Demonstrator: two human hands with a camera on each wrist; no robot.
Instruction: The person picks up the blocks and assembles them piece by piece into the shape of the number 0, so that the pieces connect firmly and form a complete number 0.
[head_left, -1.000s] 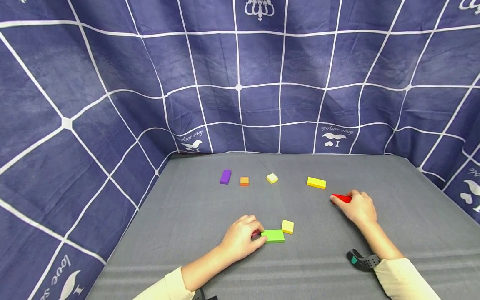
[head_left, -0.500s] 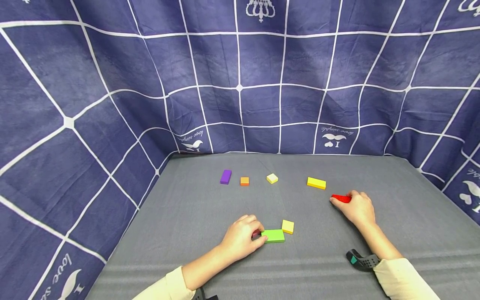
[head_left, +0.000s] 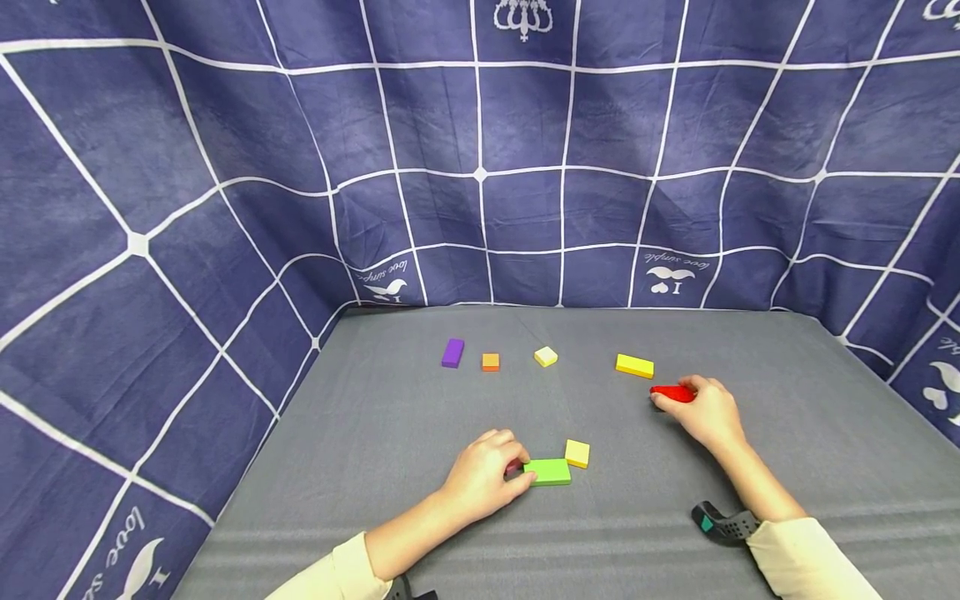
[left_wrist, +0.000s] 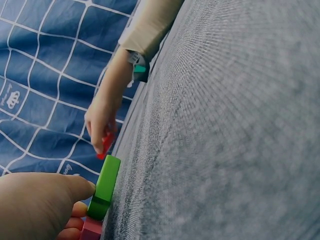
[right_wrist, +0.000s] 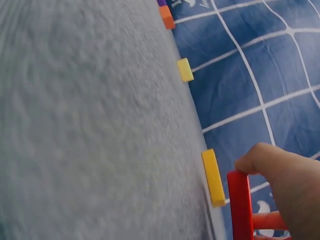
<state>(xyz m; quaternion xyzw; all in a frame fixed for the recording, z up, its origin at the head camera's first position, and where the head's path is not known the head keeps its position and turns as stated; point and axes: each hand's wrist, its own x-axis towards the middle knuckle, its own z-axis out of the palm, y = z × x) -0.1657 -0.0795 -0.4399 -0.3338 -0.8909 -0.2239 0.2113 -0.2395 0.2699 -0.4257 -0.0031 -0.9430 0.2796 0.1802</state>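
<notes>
My left hand (head_left: 483,475) rests low at the middle, its thumb and fingers pinching the left end of a flat green block (head_left: 547,472). In the left wrist view a pink block (left_wrist: 91,229) sits at the green block's near end, by the curled fingers; from the head it is mostly hidden under the hand. A pale yellow square block (head_left: 577,453) touches or nearly meets the green block's far right corner. My right hand (head_left: 708,412) grips a long red block (right_wrist: 240,205) between thumb and fingers, close over the table at the right.
Along the back of the grey table (head_left: 360,400) lie a purple block (head_left: 453,352), an orange block (head_left: 491,362), a small cream block (head_left: 546,357) and a long yellow block (head_left: 634,366). A blue curtain (head_left: 420,125) with white lines hangs behind.
My right hand has moved slightly left and away from me with the red block, which appears raised off the table a little. The left hand and green block stay in place.
</notes>
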